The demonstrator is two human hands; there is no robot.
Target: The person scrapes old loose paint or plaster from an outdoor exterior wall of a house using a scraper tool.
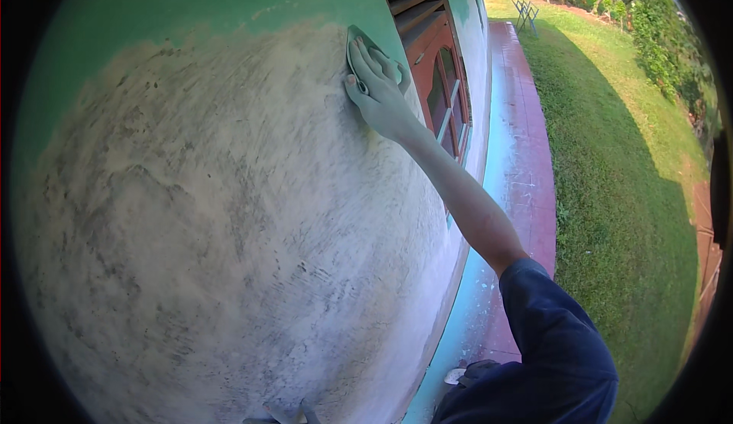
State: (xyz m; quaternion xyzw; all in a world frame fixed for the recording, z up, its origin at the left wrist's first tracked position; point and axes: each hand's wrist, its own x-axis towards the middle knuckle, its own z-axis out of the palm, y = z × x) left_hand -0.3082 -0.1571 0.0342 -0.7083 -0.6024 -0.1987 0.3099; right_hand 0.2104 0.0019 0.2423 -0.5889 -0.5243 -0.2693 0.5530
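Note:
My right hand (374, 92) reaches up along the wall (229, 218), gripping a flat greenish hand float (362, 36) with a raised handle. The float's plate lies against the wall beside the window frame, where the bare surface meets the green paint. My palm and fingers hide part of it. Only some fingers of my left hand (286, 415) come into view at the lower edge; they look spread, close to the wall, with nothing seen in them. Most of the wall is patchy whitish grey with dark scuffs, and green paint (191, 4) remains along its upper part.
A red-brown window (443, 80) with wooden louvres (412, 0) above it is set in the wall at right. Below runs a pink ledge (527, 156) with a pale blue strip (489, 218). Beyond lie grass (611, 195), a folding metal stand (526, 15) and bushes (649, 50).

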